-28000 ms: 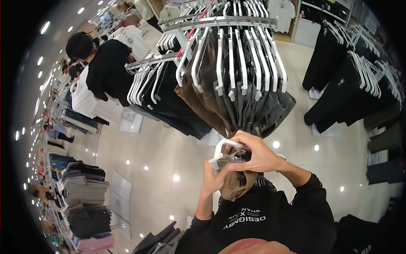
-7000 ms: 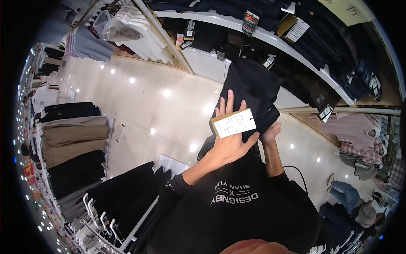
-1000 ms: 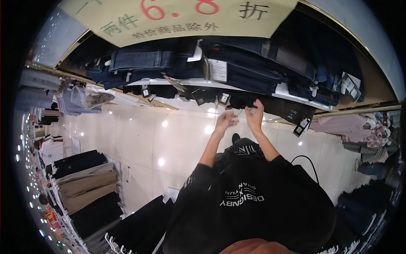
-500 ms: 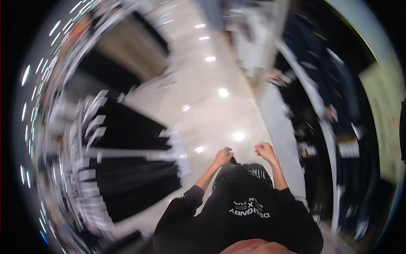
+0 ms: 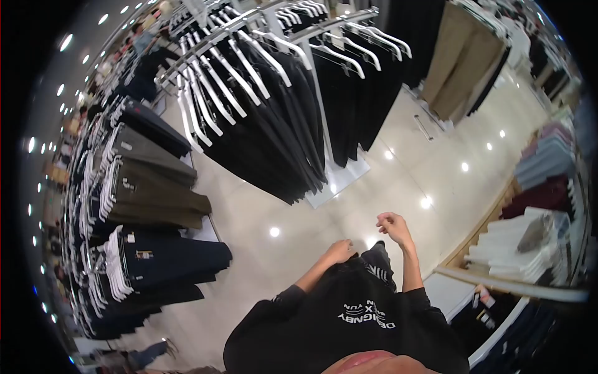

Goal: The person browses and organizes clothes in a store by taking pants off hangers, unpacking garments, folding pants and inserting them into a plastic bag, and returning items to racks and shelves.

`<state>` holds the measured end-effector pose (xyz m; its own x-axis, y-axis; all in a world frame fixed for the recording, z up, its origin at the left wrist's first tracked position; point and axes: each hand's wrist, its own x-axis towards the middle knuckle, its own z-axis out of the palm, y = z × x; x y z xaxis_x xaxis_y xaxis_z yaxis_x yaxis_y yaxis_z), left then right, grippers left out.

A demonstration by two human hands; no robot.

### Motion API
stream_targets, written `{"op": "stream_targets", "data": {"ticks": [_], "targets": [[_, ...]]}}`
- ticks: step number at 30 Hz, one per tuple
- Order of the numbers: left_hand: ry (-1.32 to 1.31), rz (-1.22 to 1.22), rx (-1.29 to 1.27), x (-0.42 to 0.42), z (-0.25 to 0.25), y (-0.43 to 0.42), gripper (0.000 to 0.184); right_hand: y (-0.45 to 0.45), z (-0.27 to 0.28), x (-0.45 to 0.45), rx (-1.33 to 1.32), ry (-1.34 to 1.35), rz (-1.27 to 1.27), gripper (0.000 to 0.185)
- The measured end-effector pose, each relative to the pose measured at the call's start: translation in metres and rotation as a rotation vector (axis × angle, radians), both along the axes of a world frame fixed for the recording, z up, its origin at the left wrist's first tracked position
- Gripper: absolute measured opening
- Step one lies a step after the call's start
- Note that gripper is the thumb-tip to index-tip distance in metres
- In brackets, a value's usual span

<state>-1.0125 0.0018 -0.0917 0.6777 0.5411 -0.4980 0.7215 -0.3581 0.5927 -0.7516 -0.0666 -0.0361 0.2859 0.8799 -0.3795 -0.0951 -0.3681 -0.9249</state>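
My left hand [image 5: 339, 250] hangs in front of my waist, close to my dark trousers [image 5: 375, 265]. Its back faces up and most of its fingers are hidden. Farther forward and to the right, my right hand [image 5: 393, 227] is held over the pale floor, its fingers loosely bent and a little apart with nothing between them. Neither hand touches any clothing on the racks. Nearest ahead is a rack of black trousers [image 5: 265, 140] on white hangers [image 5: 212, 93].
On the left, racks carry olive trousers [image 5: 159, 196] and navy trousers [image 5: 177, 255]. Tan trousers [image 5: 464, 62] hang at the back right. A wooden-edged shelf [image 5: 461, 255] with folded white clothes [image 5: 507, 246] stands at right. A person [image 5: 146, 43] is far off at upper left.
My view has swung to the left, bringing the black trouser rack in front of me and the folded-clothes shelf to the right. My left hand is lower; the picture is sharper.
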Motion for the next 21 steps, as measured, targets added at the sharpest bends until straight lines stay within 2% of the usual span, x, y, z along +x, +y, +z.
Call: {"op": "stream_targets", "data": {"ticks": [5,10,17,21], "targets": [[0.028,0.217,-0.010,0.003,0.011,0.011,0.050,0.073,0.005,0.024,0.103,0.001,0.230,0.021],[0.068,0.174,-0.051,0.061,-0.021,0.019,0.050,0.091,-0.009,0.083,0.080,0.012,0.281,0.021],[0.112,0.099,0.019,0.214,-0.009,0.062,0.049,0.088,-0.032,0.218,-0.023,0.070,0.217,0.019],[-0.043,0.002,0.025,0.314,0.006,0.088,0.048,0.089,-0.049,0.298,-0.009,0.096,0.114,0.019]]}}
